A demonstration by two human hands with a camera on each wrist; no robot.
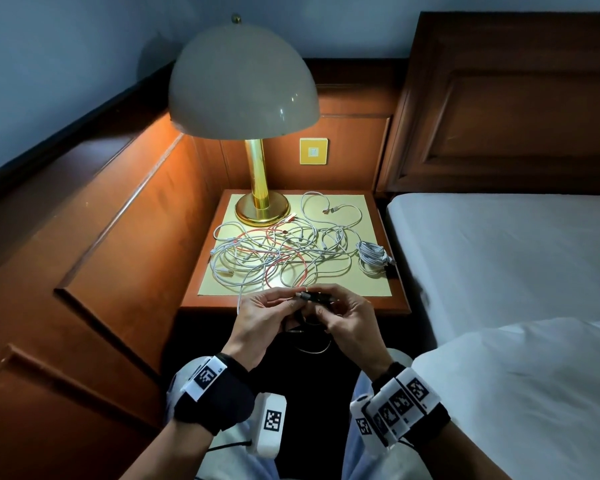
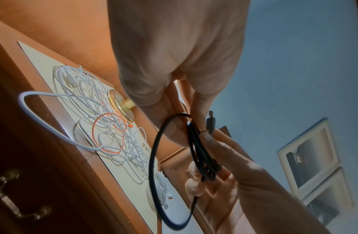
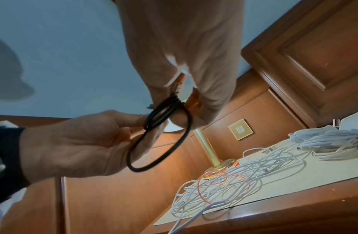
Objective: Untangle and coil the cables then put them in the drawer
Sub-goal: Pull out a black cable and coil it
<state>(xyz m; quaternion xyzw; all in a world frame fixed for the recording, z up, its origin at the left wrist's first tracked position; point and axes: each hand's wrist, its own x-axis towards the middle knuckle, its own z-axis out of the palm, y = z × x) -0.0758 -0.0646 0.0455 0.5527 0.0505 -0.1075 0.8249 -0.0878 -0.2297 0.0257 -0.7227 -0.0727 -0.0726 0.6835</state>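
Both hands, left hand and right hand, pinch one coiled black cable; at twelve o'clock lie tangled white cables, one orange cable and one white coil.

The room is dim and bluish. Warm light falls from the lamp onto the tabletop and the wood panel at left, with small glints on its shade. The cables throw thin shadows on the tabletop. The head view bends straight lines at its edges. Both wrist views are soft, and the black cable is motion-blurred.
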